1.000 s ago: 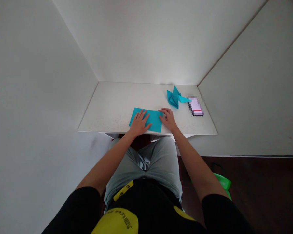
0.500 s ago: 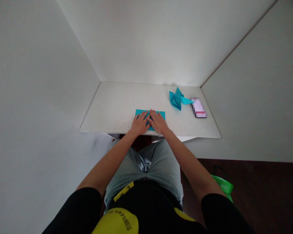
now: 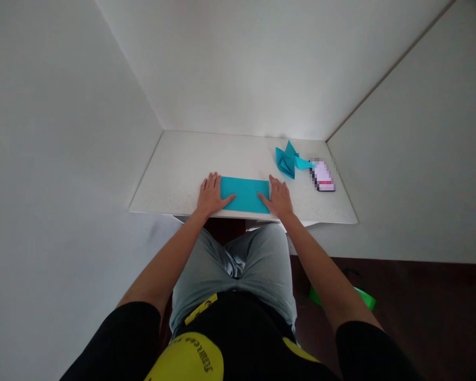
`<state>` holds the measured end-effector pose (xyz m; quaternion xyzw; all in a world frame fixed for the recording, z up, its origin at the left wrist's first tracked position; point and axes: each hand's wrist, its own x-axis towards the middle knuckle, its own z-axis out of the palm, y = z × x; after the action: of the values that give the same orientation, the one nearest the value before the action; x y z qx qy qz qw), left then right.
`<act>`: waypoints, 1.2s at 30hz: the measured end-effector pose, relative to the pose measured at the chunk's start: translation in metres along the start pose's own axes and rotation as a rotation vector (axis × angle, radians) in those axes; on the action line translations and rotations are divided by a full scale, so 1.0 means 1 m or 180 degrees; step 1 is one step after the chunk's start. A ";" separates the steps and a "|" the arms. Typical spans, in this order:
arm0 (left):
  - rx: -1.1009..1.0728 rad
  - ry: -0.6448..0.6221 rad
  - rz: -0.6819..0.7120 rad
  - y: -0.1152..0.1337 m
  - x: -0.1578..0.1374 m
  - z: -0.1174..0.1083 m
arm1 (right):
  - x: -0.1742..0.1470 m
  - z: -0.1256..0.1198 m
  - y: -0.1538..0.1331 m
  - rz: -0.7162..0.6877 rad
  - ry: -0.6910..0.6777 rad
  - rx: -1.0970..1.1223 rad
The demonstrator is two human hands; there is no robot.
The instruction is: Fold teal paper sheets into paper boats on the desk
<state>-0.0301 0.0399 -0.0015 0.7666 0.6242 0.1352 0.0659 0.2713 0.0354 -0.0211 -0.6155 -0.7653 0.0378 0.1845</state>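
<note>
A blue sheet of paper (image 3: 245, 194), shaped as a long rectangle, lies flat near the front edge of the white table (image 3: 174, 174). My left hand (image 3: 211, 194) rests open at its left end, with the thumb on the paper and the fingers on the table. At the right end my right hand (image 3: 280, 197) lies open too, its thumb over the paper's edge. Farther back on the right stands a folded blue origami figure (image 3: 287, 160) with pointed parts, touched by neither hand.
A phone (image 3: 322, 175), blurred into pixels, lies by the table's right end, close to the origami's tip. White walls (image 3: 238, 69) rise behind and at both sides. Below right, a green object (image 3: 364, 297) on the dark floor is partly hidden by my right arm.
My hands have slid apart from the middle of the paper to its two ends, uncovering its surface. The paper and the origami figure have stayed in place.
</note>
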 end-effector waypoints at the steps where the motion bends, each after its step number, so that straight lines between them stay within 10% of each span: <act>1: -0.0019 0.0002 0.0019 0.000 0.000 0.000 | -0.001 -0.001 0.000 -0.0025 0.0033 0.0034; 16: -0.0723 -0.0134 0.0769 0.014 -0.003 0.004 | -0.002 -0.007 -0.006 -0.0493 0.0310 0.1012; 36: 0.0052 -0.0487 0.1451 0.025 -0.018 0.003 | -0.011 0.012 -0.061 -0.0785 -0.0660 0.0209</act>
<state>-0.0090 0.0176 0.0003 0.8962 0.4293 0.0830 0.0746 0.2126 0.0120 -0.0171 -0.5034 -0.8483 0.1032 0.1278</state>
